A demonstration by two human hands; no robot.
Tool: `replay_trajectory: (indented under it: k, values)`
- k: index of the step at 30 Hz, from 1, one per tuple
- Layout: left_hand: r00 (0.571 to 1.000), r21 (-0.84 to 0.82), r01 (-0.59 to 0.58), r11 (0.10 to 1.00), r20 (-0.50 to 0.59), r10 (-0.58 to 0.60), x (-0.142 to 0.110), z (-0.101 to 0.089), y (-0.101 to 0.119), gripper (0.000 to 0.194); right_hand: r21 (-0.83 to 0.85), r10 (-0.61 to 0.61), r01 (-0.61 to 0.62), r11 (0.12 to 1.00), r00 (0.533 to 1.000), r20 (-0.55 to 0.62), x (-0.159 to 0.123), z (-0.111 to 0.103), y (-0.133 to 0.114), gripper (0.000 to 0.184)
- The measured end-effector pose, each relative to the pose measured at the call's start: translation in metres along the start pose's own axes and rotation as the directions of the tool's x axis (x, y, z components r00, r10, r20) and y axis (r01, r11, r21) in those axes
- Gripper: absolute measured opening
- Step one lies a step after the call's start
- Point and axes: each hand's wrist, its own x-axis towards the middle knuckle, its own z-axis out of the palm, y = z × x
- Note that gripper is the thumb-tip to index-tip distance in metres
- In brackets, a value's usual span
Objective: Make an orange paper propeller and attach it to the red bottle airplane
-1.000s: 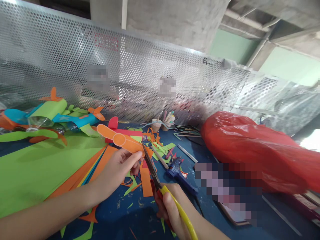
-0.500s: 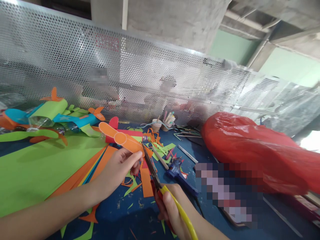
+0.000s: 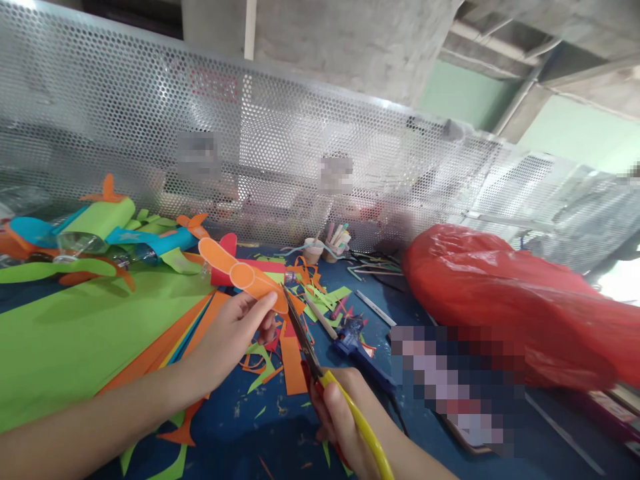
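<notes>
Between the thumb and fingers of my left hand (image 3: 245, 323) is an orange paper propeller (image 3: 220, 257) with a circle drawn at its middle. My right hand (image 3: 345, 413) grips scissors (image 3: 325, 383) with yellow and red handles. Their dark blades point up and left, with the tips beside the propeller's lower right end; whether they touch the paper I cannot tell. Behind the propeller lies a bottle wrapped in red paper (image 3: 267, 267). Orange and green paper scraps (image 3: 293, 363) are strewn below and beyond my hands.
Green sheets (image 3: 100, 327) cover the left side, with paper-wrapped bottles (image 3: 160, 245) behind them. To my right are a blue glue gun (image 3: 365, 357), a blurred flat object (image 3: 450, 393) and a large red plastic bag (image 3: 500, 293). Cups of pens (image 3: 337, 243) stand before a perforated metal screen (image 3: 310, 133).
My left thumb has slid back from the propeller's lower right end, which now shows more. The propeller has shifted slightly. My right hand and the scissors have hardly moved.
</notes>
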Motion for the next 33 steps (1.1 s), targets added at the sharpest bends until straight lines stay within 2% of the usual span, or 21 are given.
replay_trajectory:
  k: [3,10,14,21,26,33]
  values:
    - [1.0,0.013,0.001,1.0,-0.006,-0.001,-0.0002,0.0004,0.0011,0.039,0.014,-0.016,0.015,1.0,1.0,0.015,0.001,-0.0002,-0.0012,0.067]
    - [1.0,0.07,-0.004,0.998,-0.015,0.005,0.0032,-0.001,-0.0007,0.038,-0.031,0.005,-0.007,1.0,0.999,-0.039,-0.0031,-0.0007,-0.001,0.069]
    - [1.0,0.111,-0.01,0.994,0.023,0.008,0.0033,-0.0011,-0.0018,0.04,-0.108,-0.015,0.013,0.994,1.0,-0.02,-0.0036,-0.0036,0.0001,0.07]
    - [0.998,0.15,0.001,0.989,0.065,-0.01,0.0014,0.0014,-0.002,0.037,-0.145,-0.065,0.071,0.987,0.997,0.043,0.002,-0.0084,-0.0023,0.072]
    - [0.995,0.148,0.002,0.989,0.103,-0.018,0.0006,0.0015,-0.0006,0.039,-0.158,-0.088,0.086,0.984,0.996,-0.004,0.0015,-0.0079,-0.0066,0.072]
    - [0.994,0.128,0.005,0.992,0.106,-0.019,0.0006,0.0006,-0.0029,0.038,-0.134,-0.093,0.091,0.987,0.996,-0.003,0.0021,-0.0062,-0.0027,0.073]
